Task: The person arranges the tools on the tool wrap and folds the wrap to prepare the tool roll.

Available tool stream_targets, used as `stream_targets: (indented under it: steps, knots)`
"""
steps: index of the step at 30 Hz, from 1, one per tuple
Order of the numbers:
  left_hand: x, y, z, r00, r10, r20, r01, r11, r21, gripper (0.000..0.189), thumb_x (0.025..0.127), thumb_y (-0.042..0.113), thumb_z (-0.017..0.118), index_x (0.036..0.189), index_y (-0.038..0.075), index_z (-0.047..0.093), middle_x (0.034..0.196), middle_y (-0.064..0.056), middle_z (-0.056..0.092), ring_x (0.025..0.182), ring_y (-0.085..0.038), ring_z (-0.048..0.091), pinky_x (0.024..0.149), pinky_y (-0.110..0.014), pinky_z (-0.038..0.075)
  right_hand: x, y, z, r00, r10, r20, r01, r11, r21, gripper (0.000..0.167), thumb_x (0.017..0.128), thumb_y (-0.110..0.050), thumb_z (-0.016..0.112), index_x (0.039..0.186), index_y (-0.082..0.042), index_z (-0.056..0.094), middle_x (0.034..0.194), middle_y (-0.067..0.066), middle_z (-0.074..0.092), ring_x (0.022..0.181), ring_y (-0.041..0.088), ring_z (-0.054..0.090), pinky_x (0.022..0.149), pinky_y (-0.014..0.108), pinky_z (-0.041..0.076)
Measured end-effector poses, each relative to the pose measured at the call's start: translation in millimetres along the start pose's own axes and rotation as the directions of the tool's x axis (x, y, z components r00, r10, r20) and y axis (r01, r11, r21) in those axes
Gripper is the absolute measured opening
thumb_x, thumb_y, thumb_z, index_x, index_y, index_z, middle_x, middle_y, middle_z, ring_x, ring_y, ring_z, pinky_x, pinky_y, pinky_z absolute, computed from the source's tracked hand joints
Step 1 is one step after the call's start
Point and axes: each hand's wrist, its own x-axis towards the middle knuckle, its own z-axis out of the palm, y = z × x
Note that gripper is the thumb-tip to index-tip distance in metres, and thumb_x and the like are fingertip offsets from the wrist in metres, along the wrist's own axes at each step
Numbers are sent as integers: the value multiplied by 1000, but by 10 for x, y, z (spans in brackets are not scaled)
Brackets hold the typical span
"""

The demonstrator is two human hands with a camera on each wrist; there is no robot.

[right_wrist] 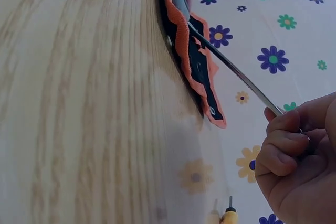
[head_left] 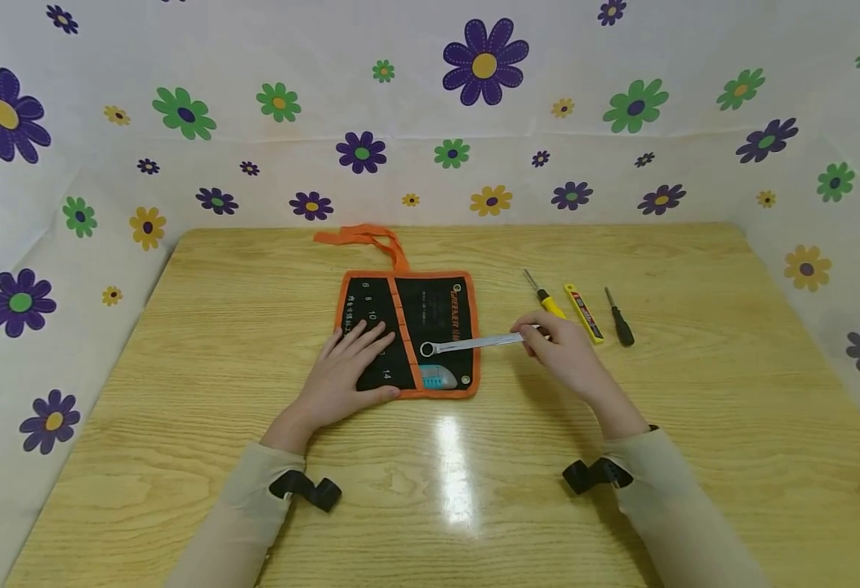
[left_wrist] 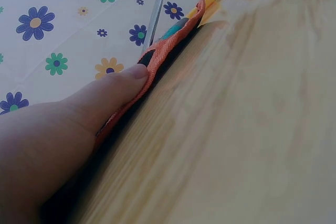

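Note:
A black tool pouch point(head_left: 435, 314) with orange trim lies flat on the table, numbers printed beside its pockets. My left hand point(head_left: 345, 367) rests on the pouch's left side, fingers spread, thumb along the bottom edge. My right hand point(head_left: 558, 351) holds a silver wrench point(head_left: 477, 342) by one end, to the right of the pouch. Over the pouch, near the slanted pocket edge, is the wrench's ring end. In the right wrist view, curled fingers pinch the wrench point(right_wrist: 244, 77). A teal-and-grey utility knife point(head_left: 437, 376) sits in the lowest pocket, partly hidden.
Right of the pouch lie a yellow-handled screwdriver point(head_left: 550, 302), partly behind my right hand, a yellow flat case point(head_left: 584, 313) and a dark-handled screwdriver point(head_left: 621, 318). Orange ties point(head_left: 367, 235) trail from the pouch's top. A flowered cloth point(head_left: 400, 106) stands behind the wooden table point(head_left: 216, 310).

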Motion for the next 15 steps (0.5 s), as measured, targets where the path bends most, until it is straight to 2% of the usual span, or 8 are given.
stream_targets:
  steps: [3,7,11,15]
  knots:
    - [-1,-8,8,1000,1,-2,-1,1000,4,85,85,68,53,152,23,29,158,2,19,145,-22,7,114,-50,-1,30,0,28,1000,2,11,-2,999,-35,21,100,-17,49,103,-4,66,70,6,53,52,18,40,46,26,32]
    - [1,-11,9,1000,3,0,-3,1000,-1,84,85,68,53,152,24,29,158,2,19,145,-22,6,114,-50,-1,87,39,83,997,45,66,-47,998,29,23,101,-15,47,104,-1,65,71,8,51,54,17,40,48,25,33]
    - [1,-2,-1,1000,1,2,-1,1000,-14,84,85,67,54,152,23,30,158,1,20,145,-22,7,114,-51,-1,155,84,162,985,81,155,-93,993,74,24,102,-17,45,106,0,62,74,12,52,55,16,38,49,25,32]
    - [3,4,-1,1000,-2,3,2,1000,-15,84,85,68,53,152,23,30,157,1,20,145,-22,7,114,-50,-2,194,69,250,970,85,227,-85,996,-7,23,102,-20,47,105,-4,62,75,10,56,58,17,40,52,26,33]
